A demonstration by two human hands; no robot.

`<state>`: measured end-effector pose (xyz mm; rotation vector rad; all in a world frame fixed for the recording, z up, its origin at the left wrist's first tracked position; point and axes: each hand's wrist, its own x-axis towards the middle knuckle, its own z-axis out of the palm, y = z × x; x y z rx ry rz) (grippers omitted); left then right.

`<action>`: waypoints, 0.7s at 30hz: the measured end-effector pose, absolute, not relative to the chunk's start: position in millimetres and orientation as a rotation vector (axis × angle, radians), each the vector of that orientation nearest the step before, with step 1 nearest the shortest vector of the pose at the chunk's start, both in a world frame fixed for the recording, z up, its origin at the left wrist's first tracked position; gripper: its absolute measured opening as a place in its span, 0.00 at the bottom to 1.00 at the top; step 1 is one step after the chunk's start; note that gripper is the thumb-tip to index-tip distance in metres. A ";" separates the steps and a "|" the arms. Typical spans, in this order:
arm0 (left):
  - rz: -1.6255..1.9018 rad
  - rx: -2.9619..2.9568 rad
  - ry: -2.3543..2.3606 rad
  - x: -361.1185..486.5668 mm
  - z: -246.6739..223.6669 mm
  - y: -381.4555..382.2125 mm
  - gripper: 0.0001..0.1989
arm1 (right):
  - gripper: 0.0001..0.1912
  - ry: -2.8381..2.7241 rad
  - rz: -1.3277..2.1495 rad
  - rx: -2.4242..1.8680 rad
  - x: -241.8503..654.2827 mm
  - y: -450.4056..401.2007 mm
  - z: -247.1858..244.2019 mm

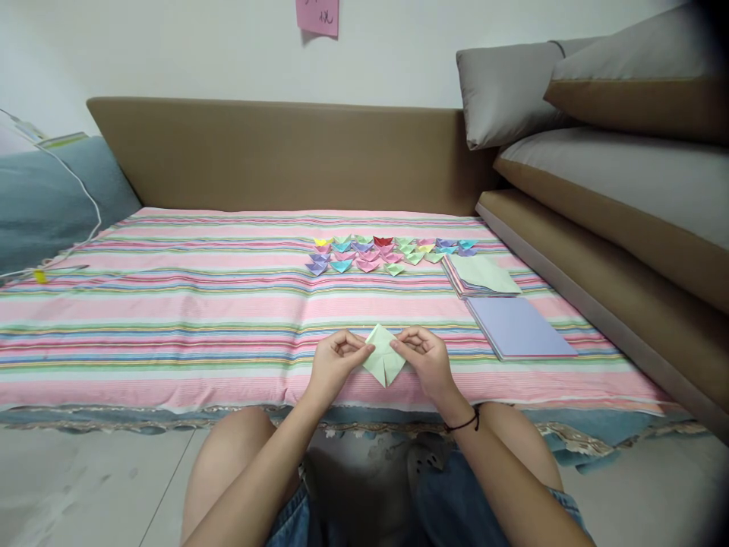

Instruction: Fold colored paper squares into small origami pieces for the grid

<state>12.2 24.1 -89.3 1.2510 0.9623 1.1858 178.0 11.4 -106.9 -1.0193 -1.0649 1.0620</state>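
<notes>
A pale green paper (385,357), folded into a diamond with a slit at its lower corner, is held up between both hands over the front of the striped cloth. My left hand (340,360) pinches its left corner, thumb on top. On the opposite corner, my right hand (424,357) grips it the same way; a dark cord circles that wrist. Beyond the hands, several small folded paper boats (367,265) in many colours stand in rows on the cloth.
To the right lie a stack of green-topped paper (487,275) and a stack of lilac paper (521,327). Grey-brown cushions (620,182) pile up at the right. A white cable (85,190) hangs at the left. The striped cloth (153,304) covers the seat.
</notes>
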 end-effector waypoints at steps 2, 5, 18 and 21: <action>1.184 1.262 0.957 12.9 -91.2 24.8 0.13 | 0.13 -1.063 1.064 -1.014 177.9 11.7 -107.7; 1.193 1.255 0.933 13.2 -94.3 26.1 0.13 | 0.12 -1.080 1.049 -1.021 177.4 12.4 -109.8; 1.163 1.419 0.917 12.2 -92.4 26.1 0.12 | 0.11 -1.206 0.971 -1.009 175.7 11.9 -108.0; 1.210 1.313 0.863 11.9 -91.5 27.3 0.15 | 0.13 -1.190 1.009 -1.000 177.4 12.2 -106.4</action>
